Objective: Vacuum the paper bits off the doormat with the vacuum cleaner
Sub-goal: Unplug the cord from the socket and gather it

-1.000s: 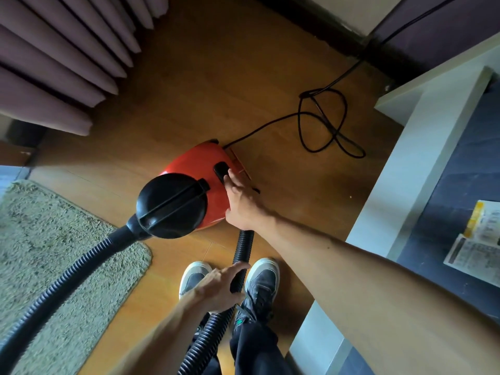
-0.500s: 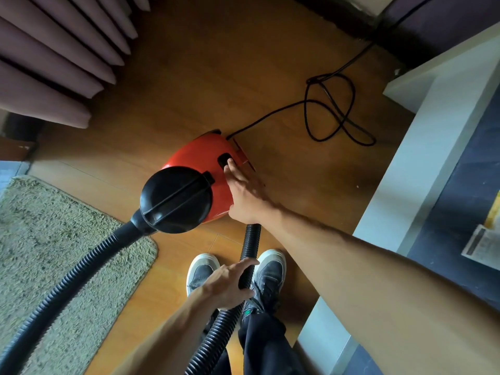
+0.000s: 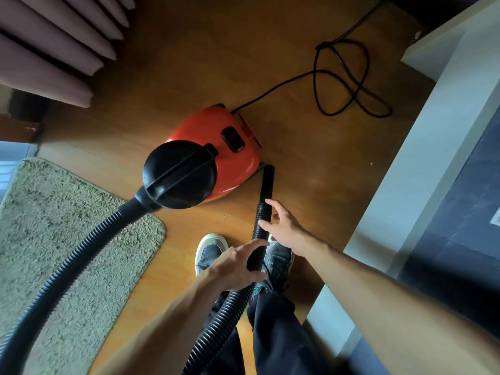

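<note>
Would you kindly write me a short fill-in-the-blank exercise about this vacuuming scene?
The vacuum cleaner has a ___ body. The doormat lies on the person's ___ side. The left hand holds the black ___. The power cord lies looped on the wooden ___.
Missing words: red; left; hose; floor.

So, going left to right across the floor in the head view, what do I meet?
Shaggy doormat → red vacuum cleaner → rigid black end of the hose → looped power cord → white furniture edge.
</note>
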